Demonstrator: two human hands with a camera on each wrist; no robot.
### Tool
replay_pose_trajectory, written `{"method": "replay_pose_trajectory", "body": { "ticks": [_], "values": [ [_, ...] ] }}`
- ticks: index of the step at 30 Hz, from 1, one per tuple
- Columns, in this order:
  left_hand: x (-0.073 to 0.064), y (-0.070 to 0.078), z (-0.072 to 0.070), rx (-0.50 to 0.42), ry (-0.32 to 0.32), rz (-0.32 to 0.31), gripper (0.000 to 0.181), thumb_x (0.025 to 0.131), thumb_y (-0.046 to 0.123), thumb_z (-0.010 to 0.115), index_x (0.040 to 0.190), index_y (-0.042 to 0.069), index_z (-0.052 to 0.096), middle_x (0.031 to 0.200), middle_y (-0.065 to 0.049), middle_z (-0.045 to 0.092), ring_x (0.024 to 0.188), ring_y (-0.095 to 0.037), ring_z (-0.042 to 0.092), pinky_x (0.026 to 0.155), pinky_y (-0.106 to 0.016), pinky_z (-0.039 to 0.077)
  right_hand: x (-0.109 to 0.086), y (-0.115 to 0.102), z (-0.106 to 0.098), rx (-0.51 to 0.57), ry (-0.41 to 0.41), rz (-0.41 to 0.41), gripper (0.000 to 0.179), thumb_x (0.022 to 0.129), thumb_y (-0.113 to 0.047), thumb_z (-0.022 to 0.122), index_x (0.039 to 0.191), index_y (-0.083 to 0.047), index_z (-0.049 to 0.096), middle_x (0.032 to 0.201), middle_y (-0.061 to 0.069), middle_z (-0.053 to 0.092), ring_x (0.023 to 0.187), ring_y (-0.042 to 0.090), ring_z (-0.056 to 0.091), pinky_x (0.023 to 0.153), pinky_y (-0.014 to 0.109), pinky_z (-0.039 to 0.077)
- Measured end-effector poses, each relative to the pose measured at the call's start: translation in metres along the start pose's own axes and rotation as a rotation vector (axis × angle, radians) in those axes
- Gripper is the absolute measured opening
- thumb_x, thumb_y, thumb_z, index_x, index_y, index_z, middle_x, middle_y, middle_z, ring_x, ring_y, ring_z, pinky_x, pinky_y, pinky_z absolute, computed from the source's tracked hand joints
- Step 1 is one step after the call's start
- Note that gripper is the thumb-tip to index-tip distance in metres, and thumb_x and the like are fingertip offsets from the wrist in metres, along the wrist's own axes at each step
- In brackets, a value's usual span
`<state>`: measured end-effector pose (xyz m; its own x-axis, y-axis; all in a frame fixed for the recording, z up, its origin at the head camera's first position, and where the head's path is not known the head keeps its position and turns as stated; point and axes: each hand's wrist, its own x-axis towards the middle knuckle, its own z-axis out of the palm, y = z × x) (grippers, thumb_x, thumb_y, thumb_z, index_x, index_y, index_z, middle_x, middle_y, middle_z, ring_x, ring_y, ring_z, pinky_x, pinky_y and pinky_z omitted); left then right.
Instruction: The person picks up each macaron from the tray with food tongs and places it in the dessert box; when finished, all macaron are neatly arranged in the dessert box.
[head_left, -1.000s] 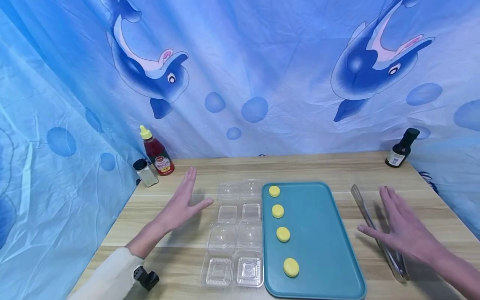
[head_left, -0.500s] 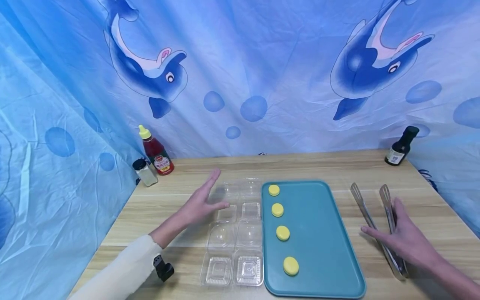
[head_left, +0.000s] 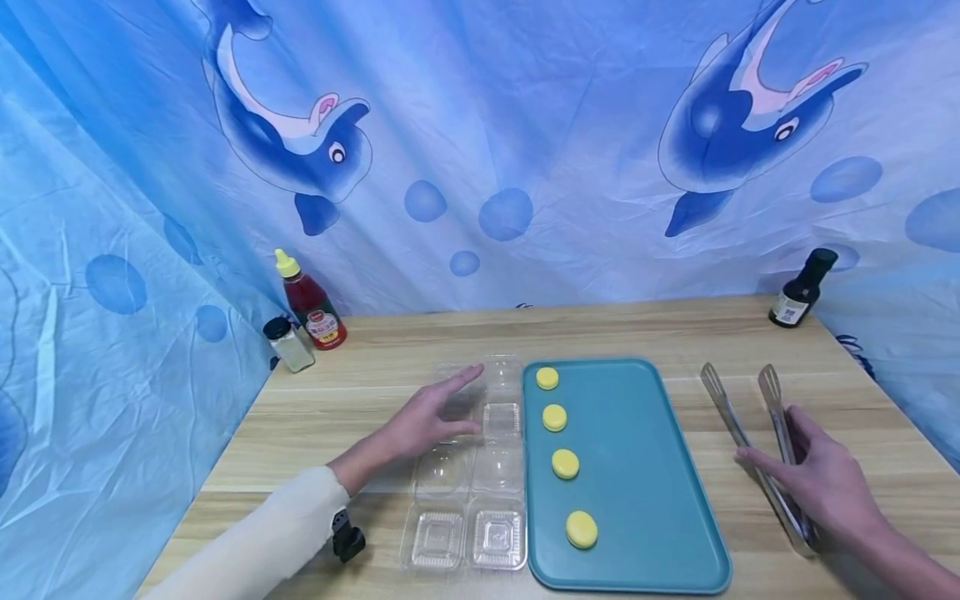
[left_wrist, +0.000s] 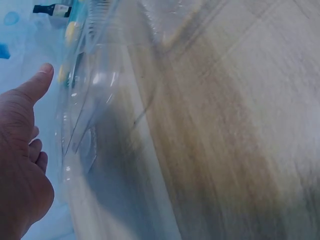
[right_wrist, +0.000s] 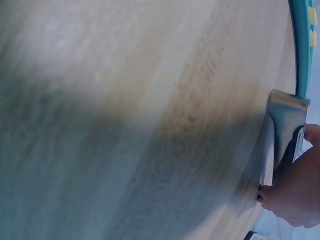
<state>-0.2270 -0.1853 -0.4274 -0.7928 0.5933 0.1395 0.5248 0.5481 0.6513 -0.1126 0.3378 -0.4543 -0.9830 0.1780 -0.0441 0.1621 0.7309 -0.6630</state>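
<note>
Several clear plastic boxes (head_left: 498, 533) with hinged lids stand open in two columns left of a teal tray (head_left: 637, 500). Over the far left box, my left hand (head_left: 420, 421) reaches with thumb and fingers apart, hiding much of that box; whether it touches the plastic I cannot tell. Metal tongs (head_left: 780, 504) lie on the table right of the tray, their arms spread. My right hand (head_left: 828, 479) curls round them, thumb at the left arm and fingers round the right one. In the right wrist view, the tongs' bent end (right_wrist: 287, 107) shows beside the hand.
Several yellow macarons (head_left: 565, 464) line the tray's left side. A red sauce bottle (head_left: 315, 308) and a black-capped shaker (head_left: 290, 346) stand at the back left. A dark bottle (head_left: 802, 292) is at the back right, before a blue dolphin curtain (head_left: 570, 167).
My left hand has moved right, from beside the boxes to above them. The right hand has come down onto the tongs, its fingers curling round them.
</note>
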Motion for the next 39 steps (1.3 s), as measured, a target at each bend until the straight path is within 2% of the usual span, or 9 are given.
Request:
{"method": "replay_pose_trajectory", "body": {
  "ticks": [9,15,17,19,23,31,35,38,39],
  "values": [
    [0.004,0.005,0.008,0.05,-0.012,0.026,0.088,0.087,0.026,0.089,0.161,0.008,0.045,0.164,-0.012,0.045,0.152,-0.028,0.042,0.125,-0.047,0.033,0.0,-0.001,0.003,-0.041,0.079,0.027,0.105,0.1,-0.048,0.074,0.158,0.017,0.016,0.148,0.05,0.031,0.135,0.069,0.036,0.101,0.077,0.04],
    [0.008,0.005,0.012,0.094,-0.01,0.04,0.083,0.087,0.027,0.089,0.158,0.008,0.05,0.161,-0.01,0.051,0.149,-0.028,0.046,0.124,-0.048,0.035,-0.002,0.002,0.005,-0.044,0.136,0.006,0.093,0.099,-0.036,0.077,0.156,0.018,0.028,0.143,0.047,0.041,0.129,0.068,0.044,0.096,0.075,0.045],
    [0.008,0.004,0.014,0.107,-0.011,0.038,0.082,0.087,0.028,0.089,0.157,0.01,0.051,0.16,-0.008,0.052,0.148,-0.027,0.047,0.124,-0.048,0.036,-0.002,0.003,0.005,-0.052,0.157,-0.003,0.089,0.097,-0.033,0.079,0.154,0.017,0.033,0.14,0.046,0.046,0.126,0.065,0.049,0.089,0.057,0.055],
    [0.008,0.004,0.014,0.118,-0.013,0.033,0.081,0.087,0.03,0.089,0.157,0.011,0.052,0.159,-0.007,0.053,0.148,-0.027,0.047,0.124,-0.048,0.036,-0.002,0.004,0.005,-0.053,0.178,-0.018,0.086,0.095,-0.029,0.081,0.153,0.017,0.037,0.135,0.046,0.052,0.118,0.06,0.059,0.076,0.036,0.056],
    [0.009,0.005,0.015,0.132,-0.014,0.023,0.08,0.087,0.032,0.089,0.156,0.013,0.054,0.158,-0.006,0.055,0.147,-0.027,0.049,0.124,-0.05,0.036,-0.002,0.004,0.004,-0.043,0.216,-0.064,0.079,0.092,-0.024,0.084,0.149,0.015,0.046,0.126,0.043,0.061,0.104,0.049,0.066,0.057,0.012,0.037],
    [0.009,0.006,0.015,0.154,-0.023,0.022,0.078,0.087,0.032,0.089,0.155,0.013,0.055,0.156,-0.002,0.056,0.146,-0.026,0.05,0.124,-0.049,0.035,-0.002,-0.005,0.001,-0.018,0.217,-0.146,0.075,0.089,-0.02,0.087,0.149,0.01,0.052,0.129,0.041,0.061,0.111,0.053,0.065,0.064,0.001,0.034],
    [0.01,0.007,0.014,0.169,-0.027,0.03,0.077,0.087,0.032,0.089,0.154,0.013,0.055,0.155,-0.003,0.057,0.145,-0.027,0.05,0.124,-0.05,0.035,-0.001,-0.016,-0.002,-0.022,0.198,-0.179,0.074,0.089,-0.018,0.087,0.148,0.009,0.053,0.123,0.042,0.065,0.086,0.017,0.07,0.058,0.009,0.044],
    [0.011,0.008,0.013,0.176,-0.032,0.035,0.077,0.087,0.031,0.089,0.154,0.012,0.056,0.155,-0.003,0.057,0.145,-0.027,0.05,0.124,-0.05,0.035,0.001,-0.028,-0.005,-0.029,0.152,-0.192,0.074,0.091,-0.017,0.086,0.151,0.008,0.051,0.116,0.038,0.069,0.078,0.005,0.059,0.053,0.02,0.046],
    [0.011,0.007,0.013,0.177,-0.034,0.037,0.077,0.087,0.031,0.089,0.154,0.011,0.056,0.155,-0.004,0.057,0.145,-0.027,0.05,0.124,-0.05,0.035,0.002,-0.032,-0.005,-0.031,0.134,-0.197,0.074,0.091,-0.016,0.085,0.152,0.008,0.05,0.114,0.037,0.07,0.078,0.008,0.06,0.052,0.021,0.046]
  ]
}}
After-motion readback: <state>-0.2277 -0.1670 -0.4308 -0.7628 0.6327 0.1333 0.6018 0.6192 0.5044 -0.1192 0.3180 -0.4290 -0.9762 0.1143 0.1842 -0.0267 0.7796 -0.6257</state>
